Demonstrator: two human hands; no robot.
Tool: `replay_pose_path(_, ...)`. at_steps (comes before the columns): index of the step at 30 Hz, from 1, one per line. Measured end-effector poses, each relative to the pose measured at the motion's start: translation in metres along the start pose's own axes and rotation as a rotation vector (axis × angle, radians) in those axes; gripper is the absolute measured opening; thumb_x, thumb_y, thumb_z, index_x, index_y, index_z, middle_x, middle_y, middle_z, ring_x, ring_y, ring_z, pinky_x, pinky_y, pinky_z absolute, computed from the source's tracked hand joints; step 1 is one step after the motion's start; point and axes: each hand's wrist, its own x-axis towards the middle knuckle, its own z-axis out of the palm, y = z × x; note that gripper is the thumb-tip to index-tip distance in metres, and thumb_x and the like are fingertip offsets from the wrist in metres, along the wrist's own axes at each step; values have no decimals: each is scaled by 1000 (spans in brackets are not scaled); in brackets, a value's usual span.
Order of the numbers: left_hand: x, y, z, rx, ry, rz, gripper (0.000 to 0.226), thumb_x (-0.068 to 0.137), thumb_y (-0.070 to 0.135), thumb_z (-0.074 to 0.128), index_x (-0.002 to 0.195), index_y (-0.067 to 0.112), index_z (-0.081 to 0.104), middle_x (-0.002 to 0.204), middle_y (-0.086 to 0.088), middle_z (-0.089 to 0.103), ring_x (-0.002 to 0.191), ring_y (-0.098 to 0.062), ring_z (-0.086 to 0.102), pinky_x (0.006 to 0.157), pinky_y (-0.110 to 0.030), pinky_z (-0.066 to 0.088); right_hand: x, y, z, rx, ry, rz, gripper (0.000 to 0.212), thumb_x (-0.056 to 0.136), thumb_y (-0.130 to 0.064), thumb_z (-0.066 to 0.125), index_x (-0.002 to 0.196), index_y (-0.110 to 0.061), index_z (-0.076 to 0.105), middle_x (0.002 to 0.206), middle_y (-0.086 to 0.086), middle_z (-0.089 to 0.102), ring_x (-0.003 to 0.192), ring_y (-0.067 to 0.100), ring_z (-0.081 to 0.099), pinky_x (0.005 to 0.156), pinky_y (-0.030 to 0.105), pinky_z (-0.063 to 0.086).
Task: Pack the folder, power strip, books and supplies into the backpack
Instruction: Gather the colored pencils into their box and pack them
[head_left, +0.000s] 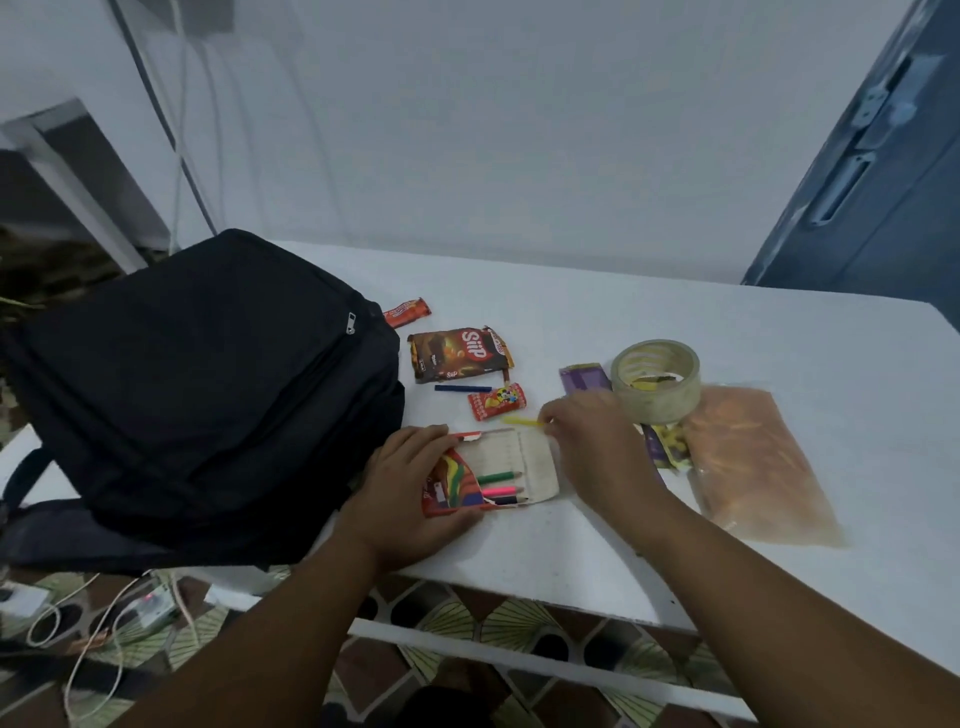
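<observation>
White tabletop (675, 322): torn red cardboard pencil box (493, 470) was gripped by left hand (410, 483); thin yellow pencil (522, 421), at its 12 o'clock, was pinched by right hand (592, 447). Boxing pencils appeared underway; insertion judged next, before black fabric backpack (208, 384) at 9 o'clock.

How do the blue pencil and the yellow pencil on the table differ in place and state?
The blue pencil lies free on the table, touched by nobody; the yellow pencil is pinched at one end by the right hand. The blue pencil lies below the Slip snack packet; the yellow pencil lies just above the open pencil box. Both are outside the box.
</observation>
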Motion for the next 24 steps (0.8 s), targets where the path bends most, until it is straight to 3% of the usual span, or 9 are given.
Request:
replay_pose_path(2,0,-1,0,-7,1,6,81,78,72,56,145,27,46,151,10,42,134,4,18,112,-24,14,-9,-4,3,-95,-34,-134,25,68,-4,81,79,-25,74,70,-3,61,69,25,54,58,29,30)
replay_pose_path(6,1,-1,1,-9,6,-1,79,77,69,55,145,29,45,150,12,42,134,4,19,112,-24,14,-11,-10,11,-132,-47,-190,39,51,0,89,77,-27,77,69,-4,59,69,24,55,62,29,29)
replay_pose_path(13,2,-2,3,1,19,-4,78,78,68,60,143,29,46,149,11,43,136,1,22,113,-24,15,-20,-37,17,26,-191,-354,40,71,-9,80,106,-27,76,83,-4,73,77,23,61,70,37,45)
replay_pose_path(16,2,-1,4,12,23,4,78,77,68,60,143,29,47,149,12,43,136,1,21,112,-20,11,-19,-29,16,167,-143,-301,30,78,-5,75,104,-19,78,81,2,75,76,25,63,70,39,46)
replay_pose_path(19,2,-1,3,3,17,-6,79,78,69,59,145,29,45,150,12,42,137,0,22,113,-22,14,-3,-24,10,392,-67,-223,22,90,-10,63,107,-13,77,89,4,76,80,19,63,71,32,48)
replay_pose_path(24,2,-2,4,-1,14,-7,78,78,67,62,145,29,45,150,12,42,140,-6,26,114,-27,20,56,-42,19,242,-85,-65,26,97,-18,56,118,-14,72,114,5,71,105,23,57,91,40,49)
